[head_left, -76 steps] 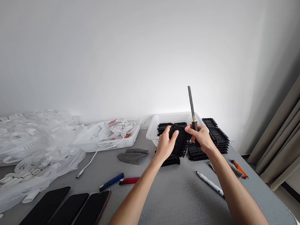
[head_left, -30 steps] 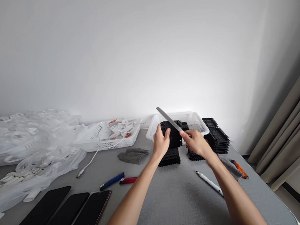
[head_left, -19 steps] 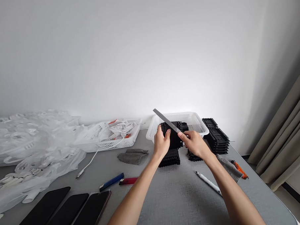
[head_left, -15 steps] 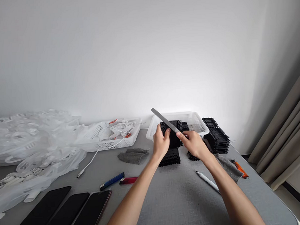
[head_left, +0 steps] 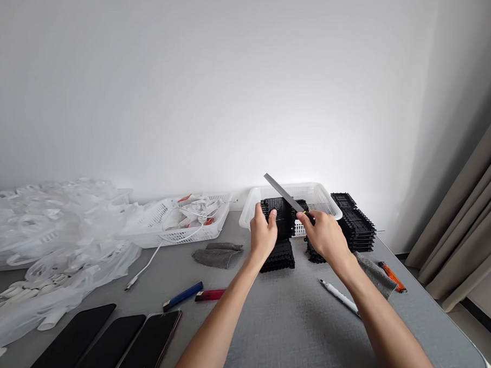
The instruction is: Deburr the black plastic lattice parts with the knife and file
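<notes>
Left hand (head_left: 263,236) pinches the black panel (head_left: 285,221), I'd say for steadiness; right hand (head_left: 326,235) grips the file (head_left: 284,193) by its handle.

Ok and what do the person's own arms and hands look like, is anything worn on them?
Both the left hand and the right hand are gloveless. The left forearm and right forearm are bare, with no sleeve, watch, bracelet or marking in view. No ring can be made out, though some fingers are hidden.
</notes>
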`<state>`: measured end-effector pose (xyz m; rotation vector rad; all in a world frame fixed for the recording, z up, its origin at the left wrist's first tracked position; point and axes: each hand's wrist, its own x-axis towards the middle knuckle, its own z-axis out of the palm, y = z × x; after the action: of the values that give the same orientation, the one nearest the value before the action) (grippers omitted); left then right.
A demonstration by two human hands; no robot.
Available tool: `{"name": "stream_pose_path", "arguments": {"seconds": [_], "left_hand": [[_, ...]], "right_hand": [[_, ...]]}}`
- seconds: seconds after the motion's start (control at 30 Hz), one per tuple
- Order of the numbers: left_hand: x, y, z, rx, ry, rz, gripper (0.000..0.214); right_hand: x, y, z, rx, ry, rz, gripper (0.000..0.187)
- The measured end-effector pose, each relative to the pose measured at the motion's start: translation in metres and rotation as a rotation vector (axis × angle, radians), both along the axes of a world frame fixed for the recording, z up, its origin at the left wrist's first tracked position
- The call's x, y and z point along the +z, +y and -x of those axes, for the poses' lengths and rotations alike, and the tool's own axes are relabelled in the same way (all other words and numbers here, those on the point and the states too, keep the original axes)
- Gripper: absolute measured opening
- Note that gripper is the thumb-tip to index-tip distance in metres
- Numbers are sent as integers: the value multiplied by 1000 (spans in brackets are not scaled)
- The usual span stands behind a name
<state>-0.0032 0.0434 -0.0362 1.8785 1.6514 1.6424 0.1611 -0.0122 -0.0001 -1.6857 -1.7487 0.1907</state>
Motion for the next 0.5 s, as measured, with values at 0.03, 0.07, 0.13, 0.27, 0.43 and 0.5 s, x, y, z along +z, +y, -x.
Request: {"name": "stream_pose_path", "arguments": {"seconds": [0.03, 0.07, 0.13, 0.27, 0.43, 0.5], "left_hand": [[-1, 1, 0, 3, -4, 1, 32], [-1, 1, 1, 7, -11, -3, 33], [-2, 2, 2, 14, -32, -22, 35], [-4, 6, 3, 13, -97, -51, 42], [-7, 9, 5, -10, -149, -94, 46], [-6, 8, 5, -19, -158, -92, 45]], "right_hand": [[1, -1, 1, 4, -16, 2, 48], [1, -1, 2, 6, -29, 5, 47], [2, -1, 3, -19, -48, 16, 47], [3, -1, 0, -65, -39, 12, 48], [1, 3, -9, 15, 9, -11, 49], [-1, 7, -14, -14, 42, -26, 49]]}}
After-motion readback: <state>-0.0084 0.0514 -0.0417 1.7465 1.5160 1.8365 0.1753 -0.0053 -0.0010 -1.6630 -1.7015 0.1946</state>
